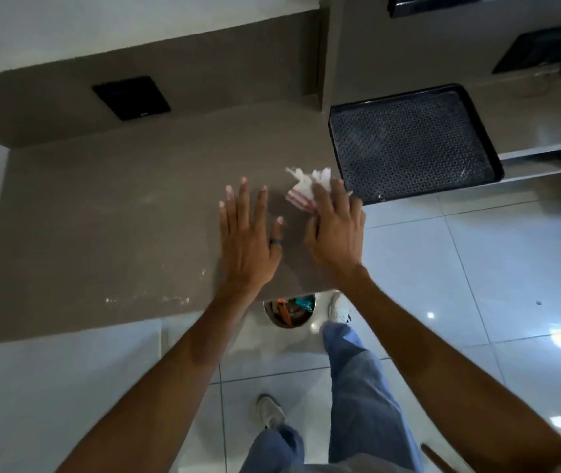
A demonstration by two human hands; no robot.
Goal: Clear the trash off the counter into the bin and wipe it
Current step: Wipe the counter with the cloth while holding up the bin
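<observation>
A brown counter [108, 213] spreads out below me. My left hand [248, 237] lies flat on it with fingers spread, a dark ring on one finger, holding nothing. Just to its right, my right hand [335, 227] presses down on a white cloth with red stripes [303, 189] near the counter's right end. Under the counter's front edge sits a round bin [289, 312] with coloured trash inside, partly hidden by the counter. A few pale smears [149, 299] show near the front edge.
A black textured tray [412, 145] rests at the counter's right end, beside the cloth. A black panel [132, 97] is set in the back wall. Glossy white floor tiles [476, 268] lie to the right. My legs and shoes stand beside the bin.
</observation>
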